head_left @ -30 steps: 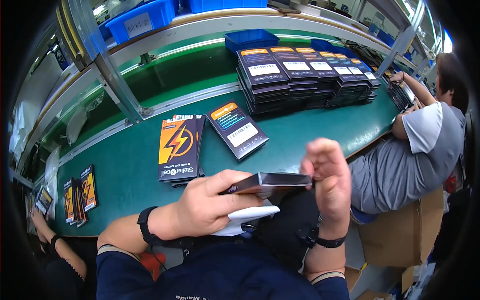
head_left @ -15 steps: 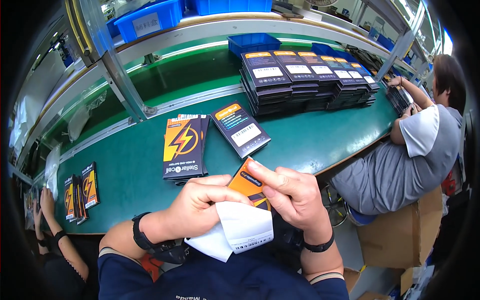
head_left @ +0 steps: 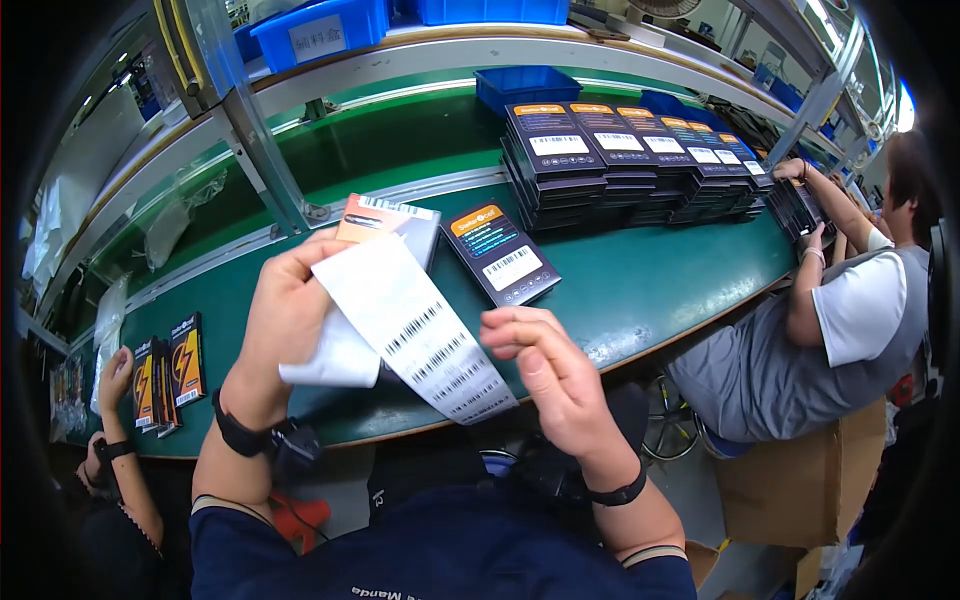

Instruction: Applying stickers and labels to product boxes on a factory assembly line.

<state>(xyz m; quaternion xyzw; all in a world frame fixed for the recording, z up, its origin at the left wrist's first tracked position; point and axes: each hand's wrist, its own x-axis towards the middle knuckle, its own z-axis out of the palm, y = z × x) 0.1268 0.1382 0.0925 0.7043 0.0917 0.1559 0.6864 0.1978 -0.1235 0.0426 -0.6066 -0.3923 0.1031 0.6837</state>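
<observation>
Label strip [head_left: 435, 345] held up in the left hand [head_left: 285, 310] above a green workbench [head_left: 630, 300]

Nearest, at the bottom, is the wearer's navy shirt [head_left: 440, 540], with both bare forearms reaching forward. Each wrist wears a black band. The left hand's fingers are curled closed around the white strip, which carries several rows of barcodes. Its printed part slants down and to the right; a blank white end curls out below the hand. The right hand [head_left: 560, 385] is raised just beside the strip's right edge, fingers loosely bent and thumb parted from them; whether a fingertip touches the paper, I cannot tell.

Just beyond the left hand shows an orange and grey box [head_left: 412, 232], partly covered by the strip; it is unclear whether the hand also holds it. To its right, a dark box [head_left: 502, 257] with an orange top band and white label lies on the bench.

At far left, several orange-and-black boxes [head_left: 170, 375] stand together, with a co-worker's hand [head_left: 115, 380] beside them.

Farther back on the right, dark boxes rise in a row of tall stacks [head_left: 630, 165]. Past their right end, a co-worker [head_left: 850, 320] in grey and white handles more dark boxes. Behind the stacks sits a blue bin [head_left: 525, 90]; larger blue bins [head_left: 320, 35] stand on the shelf above.
</observation>
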